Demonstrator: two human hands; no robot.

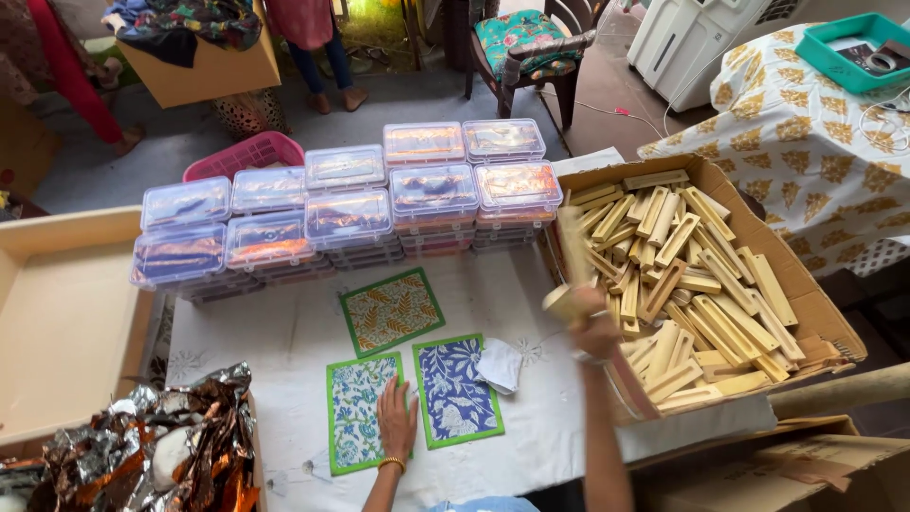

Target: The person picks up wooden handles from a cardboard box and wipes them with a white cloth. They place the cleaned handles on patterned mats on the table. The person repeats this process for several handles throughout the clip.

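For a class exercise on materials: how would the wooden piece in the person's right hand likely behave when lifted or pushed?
The wooden piece in the right hand looks stiff and probably light: one hand lifts it. Its flat, squared sides, like those in the cardboard box, suggest it would slide, not roll.

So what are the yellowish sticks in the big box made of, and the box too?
The sticks look like bare, unfinished wood: pale, matte, cut in straight blocks. The box looks like brown corrugated cardboard, with folded flaps. The right hand holds one stick, blurred.

Wooden blocks [697, 275] in box [815, 303], right.
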